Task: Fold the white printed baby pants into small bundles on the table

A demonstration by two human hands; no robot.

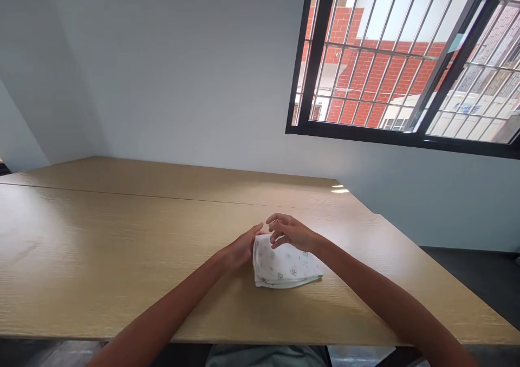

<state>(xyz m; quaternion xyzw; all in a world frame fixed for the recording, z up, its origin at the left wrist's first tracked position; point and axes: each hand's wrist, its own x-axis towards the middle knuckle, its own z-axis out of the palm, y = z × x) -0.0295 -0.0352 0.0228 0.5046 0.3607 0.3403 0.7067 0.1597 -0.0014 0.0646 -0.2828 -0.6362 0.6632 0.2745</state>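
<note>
A folded white cloth (286, 269) with a small printed pattern and greenish edging lies on the wooden table (122, 237). At its left edge rests my left hand (242, 246), the thumb stretched out and apart from the fabric. The other fingers of that hand are partly hidden at the cloth's far left corner. My right hand (291, 233) is over the far part of the cloth, fingers loosely bent and spread, with nothing seen between them. Whether its lower fingertips touch the fabric is unclear.
The table's front edge runs just before my body, and a seam crosses its far part. Behind it stands a pale wall (182, 74) with a barred, dark-framed window (365, 129) at the upper right. Dark floor (463, 272) shows beyond the right edge.
</note>
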